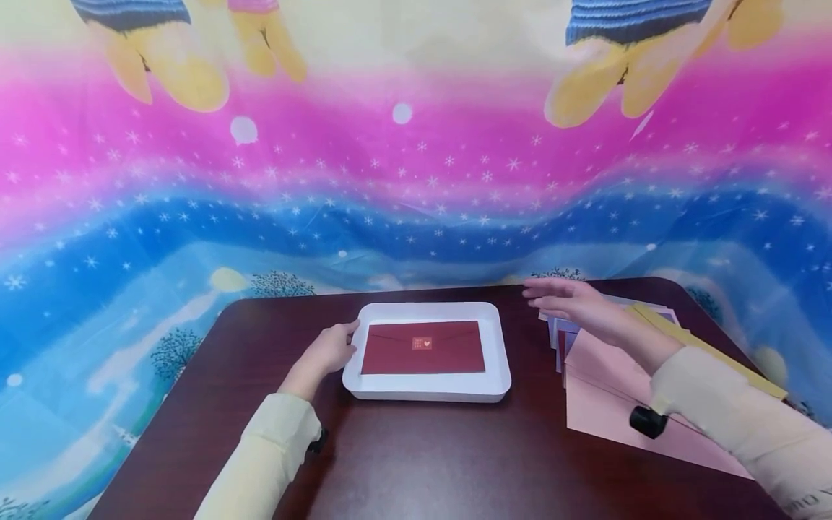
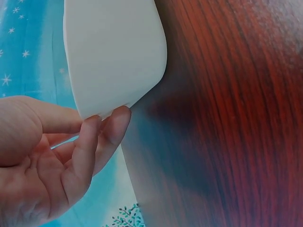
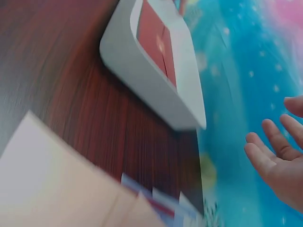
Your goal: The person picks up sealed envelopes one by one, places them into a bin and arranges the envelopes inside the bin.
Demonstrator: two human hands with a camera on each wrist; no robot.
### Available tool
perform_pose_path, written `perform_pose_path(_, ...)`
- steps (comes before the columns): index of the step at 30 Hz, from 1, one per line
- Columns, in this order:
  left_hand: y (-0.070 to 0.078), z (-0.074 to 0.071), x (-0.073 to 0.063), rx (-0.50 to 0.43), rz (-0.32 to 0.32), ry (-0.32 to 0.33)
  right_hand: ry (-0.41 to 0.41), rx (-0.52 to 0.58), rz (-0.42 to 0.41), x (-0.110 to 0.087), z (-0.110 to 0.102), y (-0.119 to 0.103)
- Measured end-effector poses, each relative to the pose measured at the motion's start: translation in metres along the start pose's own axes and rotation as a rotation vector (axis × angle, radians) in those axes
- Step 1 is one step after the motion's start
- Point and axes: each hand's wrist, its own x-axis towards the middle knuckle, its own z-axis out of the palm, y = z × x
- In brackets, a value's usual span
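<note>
White tray point(image 1: 497, 357): rim pinched by left hand point(image 1: 330, 350)
Red envelope point(image 1: 422, 359): likely light, bendable; best taken by edges
Right hand point(image 1: 581, 305): nothing held

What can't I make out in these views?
- Head: marks on the seal, too small to read.
- Head: part of the pink envelope, hidden by the right sleeve.
- Left wrist: inside of the white tray, hidden by its wall.
- Right wrist: right hand, partly cropped by right edge.
</note>
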Motion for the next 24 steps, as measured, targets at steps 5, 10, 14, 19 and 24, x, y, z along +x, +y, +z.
perform_pose_path(5,0.001,-0.002,0.001,0.01,0.009,-0.007,0.054,-0.123,-0.002,-0.024,-0.029,0.009)
perform_pose_path(10,0.001,-0.004,0.002,0.004,0.009,-0.011,0.109,-0.407,0.006,-0.045,-0.059,0.017)
perform_pose_path(14,0.001,-0.006,0.004,0.007,0.012,-0.008,0.125,-0.614,0.005,-0.056,-0.084,0.029)
perform_pose_path(19,0.002,-0.006,0.004,0.007,0.015,-0.014,0.099,-0.7,0.077,-0.07,-0.107,0.048)
perform_pose_path(24,0.001,-0.004,0.005,0.018,0.042,-0.021,0.084,-0.708,0.141,-0.087,-0.124,0.064)
